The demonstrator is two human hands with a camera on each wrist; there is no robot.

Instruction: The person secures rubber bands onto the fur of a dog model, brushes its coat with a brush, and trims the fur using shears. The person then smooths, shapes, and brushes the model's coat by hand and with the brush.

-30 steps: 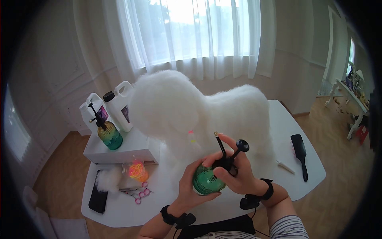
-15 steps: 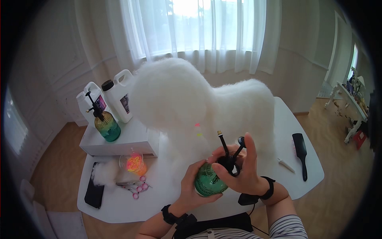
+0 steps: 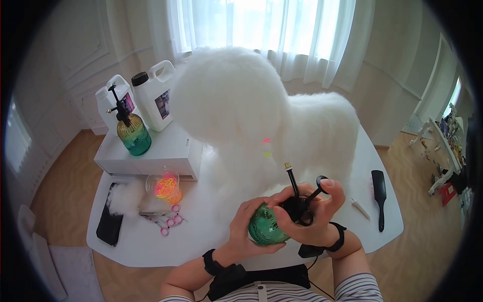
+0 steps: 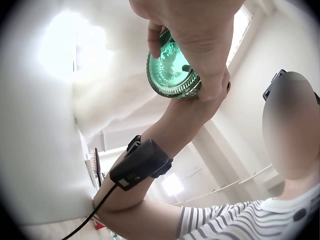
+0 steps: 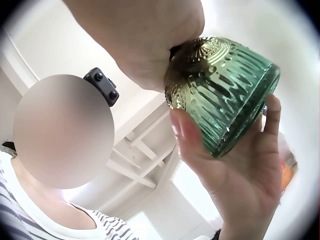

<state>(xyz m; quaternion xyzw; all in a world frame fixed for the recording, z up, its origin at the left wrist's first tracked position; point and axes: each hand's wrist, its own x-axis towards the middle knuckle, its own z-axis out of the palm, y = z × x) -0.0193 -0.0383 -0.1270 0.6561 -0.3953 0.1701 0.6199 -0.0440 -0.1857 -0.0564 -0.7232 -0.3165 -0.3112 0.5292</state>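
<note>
A green glass spray bottle (image 3: 269, 226) with a black pump head (image 3: 303, 204) is held tilted over the table's near side. My left hand (image 3: 241, 234) grips its glass body, thumb on one side and fingers on the other, as the right wrist view also shows. At the neck, my right hand (image 3: 313, 227) holds the pump head, one finger bent over the round plunger knob. The brass-tipped nozzle (image 3: 288, 167) points toward a fluffy white dog model (image 3: 231, 95) standing behind. Small pink and yellow-green bands (image 3: 267, 147) sit in its coat.
Left on the white table (image 3: 151, 254): a black case (image 3: 108, 230), white fluff (image 3: 127, 199), pink-ringed scissors (image 3: 173, 221), a cup of coloured bands (image 3: 166, 189). A white box (image 3: 146, 166) bears another spray bottle (image 3: 133, 136) and jugs (image 3: 153, 103). A black brush (image 3: 379, 201) lies right.
One right finger, raised straight beside the plunger half a second ago, now bends over its knob. Both hands keep the spray bottle close to the body. The head view has shifted.
</note>
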